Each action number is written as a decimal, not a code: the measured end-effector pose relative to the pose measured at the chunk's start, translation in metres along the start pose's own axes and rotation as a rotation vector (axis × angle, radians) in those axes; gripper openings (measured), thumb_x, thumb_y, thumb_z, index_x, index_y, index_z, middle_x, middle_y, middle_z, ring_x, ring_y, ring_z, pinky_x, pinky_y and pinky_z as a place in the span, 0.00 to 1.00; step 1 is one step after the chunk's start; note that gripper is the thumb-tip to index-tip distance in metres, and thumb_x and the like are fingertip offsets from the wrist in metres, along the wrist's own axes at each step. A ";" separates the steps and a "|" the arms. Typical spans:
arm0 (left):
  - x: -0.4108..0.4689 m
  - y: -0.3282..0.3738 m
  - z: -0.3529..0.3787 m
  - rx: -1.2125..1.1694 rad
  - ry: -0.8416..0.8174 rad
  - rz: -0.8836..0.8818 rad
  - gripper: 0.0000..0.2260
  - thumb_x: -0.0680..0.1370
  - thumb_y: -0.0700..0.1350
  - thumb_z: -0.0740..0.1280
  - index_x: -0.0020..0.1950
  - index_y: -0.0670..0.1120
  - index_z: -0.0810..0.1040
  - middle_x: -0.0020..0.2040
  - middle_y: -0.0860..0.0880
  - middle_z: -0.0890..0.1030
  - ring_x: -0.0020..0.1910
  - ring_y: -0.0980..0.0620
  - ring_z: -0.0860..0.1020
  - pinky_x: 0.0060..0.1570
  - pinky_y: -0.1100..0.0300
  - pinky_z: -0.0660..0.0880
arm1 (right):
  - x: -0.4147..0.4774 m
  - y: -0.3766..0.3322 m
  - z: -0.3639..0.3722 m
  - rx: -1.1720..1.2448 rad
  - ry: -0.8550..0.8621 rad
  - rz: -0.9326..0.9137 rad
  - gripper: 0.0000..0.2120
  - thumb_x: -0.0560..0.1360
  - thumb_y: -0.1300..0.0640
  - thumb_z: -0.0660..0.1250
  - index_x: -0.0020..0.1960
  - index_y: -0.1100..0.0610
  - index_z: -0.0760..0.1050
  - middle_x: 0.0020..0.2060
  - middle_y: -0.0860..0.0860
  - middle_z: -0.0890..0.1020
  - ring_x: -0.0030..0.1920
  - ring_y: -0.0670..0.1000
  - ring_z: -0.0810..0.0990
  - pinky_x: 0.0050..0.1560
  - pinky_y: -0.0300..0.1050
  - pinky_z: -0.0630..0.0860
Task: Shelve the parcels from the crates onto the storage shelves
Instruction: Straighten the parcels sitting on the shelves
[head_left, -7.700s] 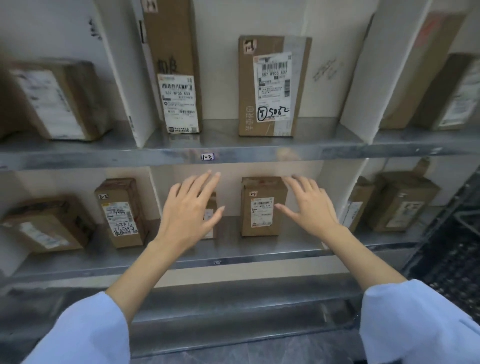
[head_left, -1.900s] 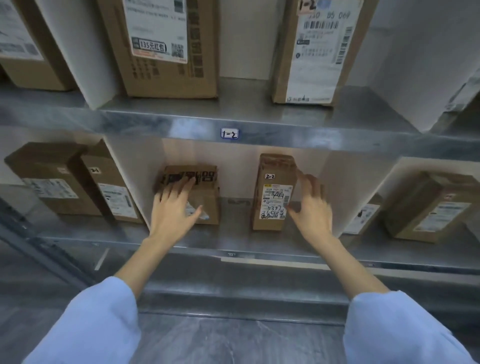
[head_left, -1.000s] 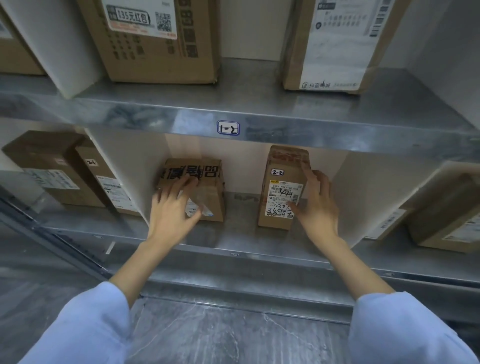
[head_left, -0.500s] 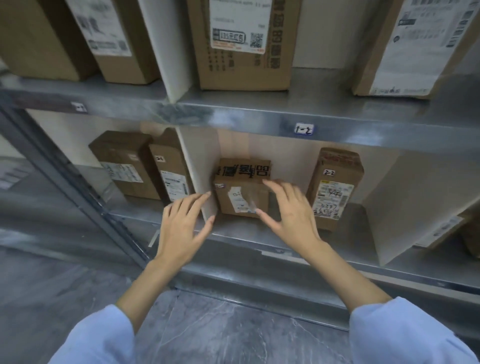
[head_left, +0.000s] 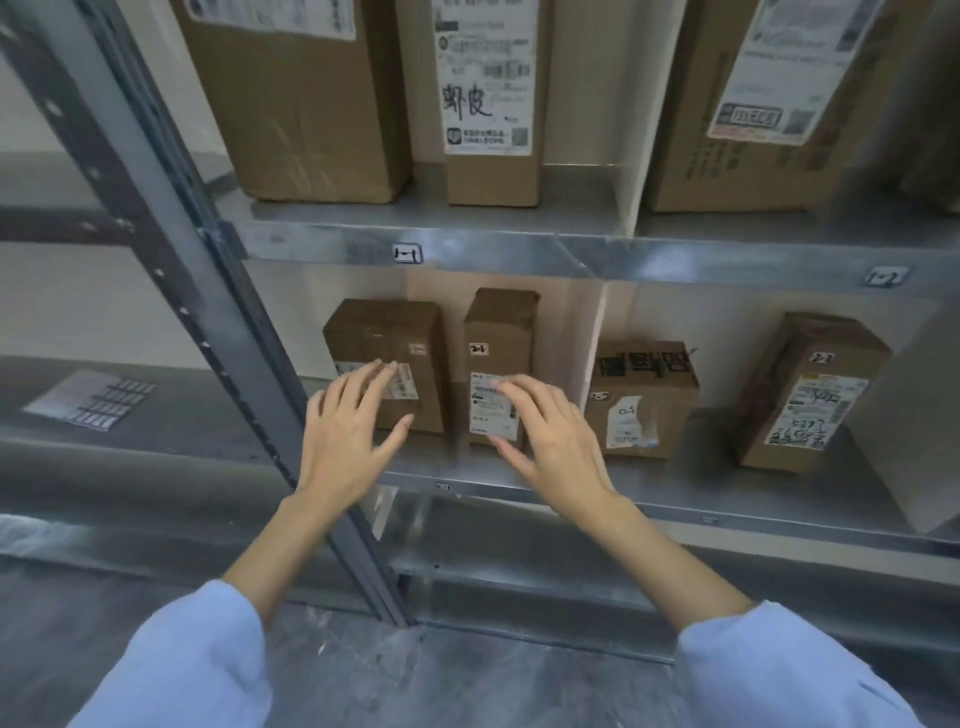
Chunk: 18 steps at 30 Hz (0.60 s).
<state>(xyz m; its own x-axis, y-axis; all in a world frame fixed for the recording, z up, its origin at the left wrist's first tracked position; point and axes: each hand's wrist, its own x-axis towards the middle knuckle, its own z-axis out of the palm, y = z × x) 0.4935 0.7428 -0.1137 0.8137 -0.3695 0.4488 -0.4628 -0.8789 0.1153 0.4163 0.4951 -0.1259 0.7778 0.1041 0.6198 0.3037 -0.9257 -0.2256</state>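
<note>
The left hand (head_left: 347, 434) and right hand (head_left: 553, 441) are wide, holding nothing, before two shelved parcels (head_left: 387, 338). Probably tidying them; next, fetch another parcel

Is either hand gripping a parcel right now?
No, the left hand and right hand are open, fingers spread before the wide parcel and the narrow parcel, gripping neither.

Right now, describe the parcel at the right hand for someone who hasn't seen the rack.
Find the shelf tag 1-1; the bay below holds two brown parcels. It is the right parcel, beside the white divider. Unlike its wider neighbour, it is tall, narrow and stickered 2-1.
</note>
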 end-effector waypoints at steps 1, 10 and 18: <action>0.006 -0.013 0.001 0.007 -0.020 0.005 0.28 0.79 0.61 0.55 0.76 0.51 0.65 0.73 0.48 0.69 0.69 0.46 0.68 0.66 0.47 0.62 | 0.008 -0.006 0.006 -0.016 0.008 0.045 0.28 0.76 0.49 0.71 0.73 0.54 0.68 0.67 0.54 0.74 0.64 0.55 0.74 0.55 0.50 0.77; 0.062 -0.069 0.016 0.024 -0.074 0.075 0.33 0.76 0.64 0.52 0.77 0.48 0.62 0.76 0.43 0.65 0.68 0.39 0.68 0.66 0.45 0.64 | 0.068 -0.004 0.031 -0.196 -0.070 0.340 0.50 0.69 0.49 0.78 0.80 0.47 0.49 0.77 0.54 0.60 0.67 0.63 0.73 0.50 0.57 0.81; 0.080 -0.073 0.046 -0.018 -0.139 0.046 0.36 0.76 0.63 0.58 0.79 0.49 0.56 0.79 0.45 0.58 0.78 0.41 0.56 0.74 0.42 0.54 | 0.080 0.015 0.054 -0.207 -0.021 0.341 0.48 0.60 0.64 0.82 0.75 0.53 0.62 0.72 0.55 0.66 0.66 0.61 0.71 0.42 0.55 0.83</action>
<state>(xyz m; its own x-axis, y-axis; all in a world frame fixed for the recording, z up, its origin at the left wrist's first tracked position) 0.6085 0.7636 -0.1268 0.8319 -0.4482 0.3273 -0.5056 -0.8552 0.1141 0.5124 0.5090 -0.1204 0.8267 -0.2168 0.5192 -0.0902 -0.9619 -0.2581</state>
